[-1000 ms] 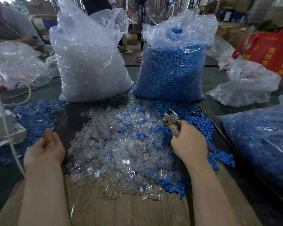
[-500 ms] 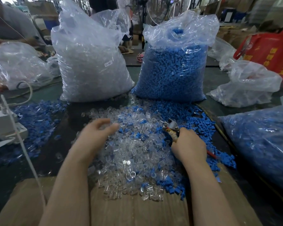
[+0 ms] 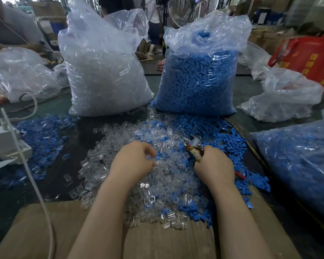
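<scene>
While the left hand [image 3: 134, 161] is bent over the heap of clear pieces [image 3: 108, 165] with its fingertips curled down among them, it cannot be told whether a piece is pinched. The right hand [image 3: 214, 166] is clenched round the handles of the pliers [image 3: 193, 143], whose metal head projects forward and towards the left hand. The clear pieces are spread under and ahead of both hands. Blue pieces [image 3: 226, 139] are mixed in and lie thickest beyond and outside the right hand.

The pieces are judged light, rigid and smooth, and liable to slide and scatter when the heap is disturbed. A single one is best taken by its sides between thumb and forefinger.

Room ahead of the hands is closed off by the clear-filled bag [image 3: 105, 71] and the blue-filled bag [image 3: 198, 77], and outside the right hand by a side bag [image 3: 297, 165] of blue parts. A white cable [image 3: 29, 171] hangs outside the left hand and could be snagged. Bare cardboard [image 3: 157, 242] is found nearer the body than the hands.
</scene>
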A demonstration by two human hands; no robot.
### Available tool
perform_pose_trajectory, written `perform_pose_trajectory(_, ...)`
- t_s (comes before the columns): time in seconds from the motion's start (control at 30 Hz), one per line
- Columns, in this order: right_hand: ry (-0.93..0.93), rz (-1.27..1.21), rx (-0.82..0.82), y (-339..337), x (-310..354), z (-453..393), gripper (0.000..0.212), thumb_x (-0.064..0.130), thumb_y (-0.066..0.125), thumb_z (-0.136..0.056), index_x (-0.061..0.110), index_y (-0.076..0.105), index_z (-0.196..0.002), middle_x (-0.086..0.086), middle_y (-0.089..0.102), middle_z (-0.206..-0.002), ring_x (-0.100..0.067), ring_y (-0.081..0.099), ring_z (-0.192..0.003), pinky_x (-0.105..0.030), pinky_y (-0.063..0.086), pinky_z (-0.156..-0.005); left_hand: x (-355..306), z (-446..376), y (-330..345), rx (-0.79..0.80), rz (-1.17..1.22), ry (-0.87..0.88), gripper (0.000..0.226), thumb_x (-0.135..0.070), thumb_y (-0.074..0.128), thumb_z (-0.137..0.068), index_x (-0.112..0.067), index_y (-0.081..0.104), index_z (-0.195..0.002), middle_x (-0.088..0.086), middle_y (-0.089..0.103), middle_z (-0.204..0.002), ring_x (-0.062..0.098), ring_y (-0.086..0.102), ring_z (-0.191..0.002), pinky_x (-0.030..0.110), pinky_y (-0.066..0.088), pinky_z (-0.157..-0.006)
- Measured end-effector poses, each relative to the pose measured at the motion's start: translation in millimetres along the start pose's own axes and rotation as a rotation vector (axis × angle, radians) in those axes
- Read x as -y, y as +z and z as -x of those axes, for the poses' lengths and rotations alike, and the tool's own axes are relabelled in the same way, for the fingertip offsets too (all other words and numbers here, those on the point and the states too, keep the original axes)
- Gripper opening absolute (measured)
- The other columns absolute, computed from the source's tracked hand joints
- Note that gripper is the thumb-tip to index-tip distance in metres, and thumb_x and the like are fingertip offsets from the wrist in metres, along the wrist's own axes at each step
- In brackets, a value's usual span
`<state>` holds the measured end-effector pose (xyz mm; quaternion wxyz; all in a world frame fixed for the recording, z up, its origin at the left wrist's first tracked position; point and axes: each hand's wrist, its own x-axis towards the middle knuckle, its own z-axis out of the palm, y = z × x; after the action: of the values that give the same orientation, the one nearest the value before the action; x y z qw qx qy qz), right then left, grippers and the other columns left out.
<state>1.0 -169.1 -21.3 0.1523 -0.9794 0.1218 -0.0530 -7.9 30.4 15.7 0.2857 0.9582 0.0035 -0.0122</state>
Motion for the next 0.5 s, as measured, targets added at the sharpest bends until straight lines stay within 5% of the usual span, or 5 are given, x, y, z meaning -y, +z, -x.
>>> perform_pose_trajectory(0.3, 0.009, -0.136, -0.13, -5, 5, 2, 0.023, 0.023, 0.054, -0.089, 0.021, 0.036, -0.075, 0.002, 0.044, -0.066, -0.017, 0.039, -0.057, -0.033, 0.024, -0.052, -4, -3, 6, -0.108, 0.008, -0.007, 0.018, -0.029, 0.076, -0.084, -0.029, 0.063, -0.071, -0.017, 0.058, -0.079, 0.003, 0.057, -0.07, 0.024, 0.04, -0.065)
perform_pose_trajectory(0.37, -0.006, -0.205, -0.171, -6, 5, 2, 0.025, 0.021, 0.053, -0.088, 0.023, 0.034, -0.072, 0.001, 0.047, -0.065, -0.015, 0.04, -0.056, -0.032, 0.02, -0.049, -7, -2, 6, -0.155, 0.116, 0.021, 0.017, -0.03, 0.075, -0.084, -0.031, 0.064, -0.072, -0.015, 0.059, -0.089, 0.006, 0.055, -0.077, 0.027, 0.042, -0.074)
perform_pose_trajectory(0.5, -0.046, -0.358, -0.232, -7, 9, 2, 0.021, 0.021, 0.054, -0.088, 0.025, 0.038, -0.074, 0.005, 0.05, -0.067, -0.011, 0.043, -0.059, -0.029, 0.02, -0.049, -14, 1, 6, -0.184, 0.459, 0.013, 0.01, -0.025, 0.07, -0.088, -0.028, 0.066, -0.08, -0.009, 0.068, -0.074, 0.005, 0.063, -0.064, 0.022, 0.047, -0.061)
